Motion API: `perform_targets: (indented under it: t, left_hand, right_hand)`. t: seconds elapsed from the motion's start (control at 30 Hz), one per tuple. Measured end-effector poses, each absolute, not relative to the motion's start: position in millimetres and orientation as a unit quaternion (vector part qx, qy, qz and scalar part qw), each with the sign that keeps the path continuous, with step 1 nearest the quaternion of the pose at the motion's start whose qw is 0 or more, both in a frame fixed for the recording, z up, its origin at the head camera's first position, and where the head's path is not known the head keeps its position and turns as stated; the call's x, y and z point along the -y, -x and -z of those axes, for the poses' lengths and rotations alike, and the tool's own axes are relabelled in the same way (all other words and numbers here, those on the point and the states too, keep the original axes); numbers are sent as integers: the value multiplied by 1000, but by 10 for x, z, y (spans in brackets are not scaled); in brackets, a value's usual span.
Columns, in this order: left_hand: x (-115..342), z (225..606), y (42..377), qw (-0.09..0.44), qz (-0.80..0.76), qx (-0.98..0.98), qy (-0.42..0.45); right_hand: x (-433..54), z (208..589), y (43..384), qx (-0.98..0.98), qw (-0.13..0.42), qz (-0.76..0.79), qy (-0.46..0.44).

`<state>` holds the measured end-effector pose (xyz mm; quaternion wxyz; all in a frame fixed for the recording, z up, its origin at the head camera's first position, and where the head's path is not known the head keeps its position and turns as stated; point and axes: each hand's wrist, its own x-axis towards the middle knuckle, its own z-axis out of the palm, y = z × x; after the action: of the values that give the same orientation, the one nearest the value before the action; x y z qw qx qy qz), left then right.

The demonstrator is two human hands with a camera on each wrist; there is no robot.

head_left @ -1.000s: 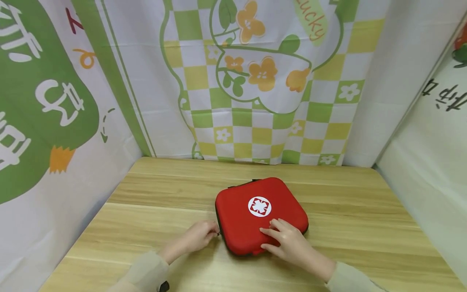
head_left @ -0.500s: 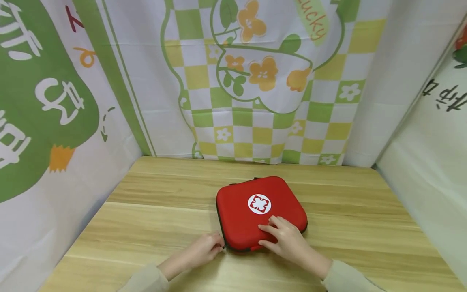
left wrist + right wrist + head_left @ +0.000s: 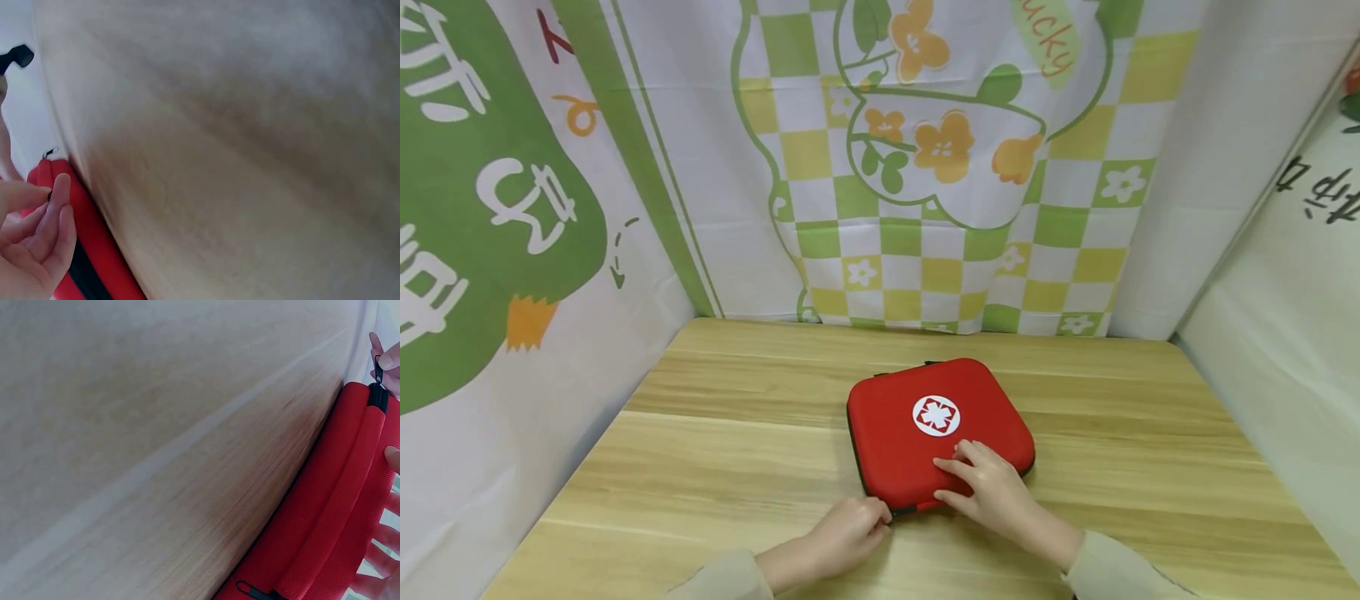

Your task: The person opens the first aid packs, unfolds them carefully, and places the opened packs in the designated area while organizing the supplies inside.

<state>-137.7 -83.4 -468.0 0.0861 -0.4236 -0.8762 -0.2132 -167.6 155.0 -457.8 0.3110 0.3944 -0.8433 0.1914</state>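
Observation:
A red zippered first-aid case [image 3: 895,454] with a white cross emblem lies on the wooden table, its lid down. At its near left corner my left hand [image 3: 850,533] pinches a black zipper pull [image 3: 378,370] between thumb and fingers. The right wrist view also shows a second zipper pull [image 3: 250,589] farther along the case's edge, untouched. My right hand [image 3: 992,492] rests on the near right part of the lid, fingers spread, thumb by the front edge. In the left wrist view the left hand [image 3: 40,240] partly covers the case.
Wooden table [image 3: 737,400] surface surrounds the case. A patterned green-and-yellow checked curtain [image 3: 898,275] hangs behind the table's far edge. Printed white cloth walls stand at the left [image 3: 625,333] and right [image 3: 1277,350].
My left hand has drawn the zipper pull along the left side toward me and round to the near left corner, moving right. My right hand has stayed on the lid.

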Motion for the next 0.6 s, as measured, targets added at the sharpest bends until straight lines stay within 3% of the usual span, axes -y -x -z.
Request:
perform_targets:
  t: [0.33,0.6]
  left_hand:
    - [631,4681,1323,115,174,886,414]
    - [625,4661,1319,87,183,899,389]
  right_hand:
    - [-1536,4572,1651,841,311,-197,-397]
    - [-1553,4582,1650,843,309,-187,-398]
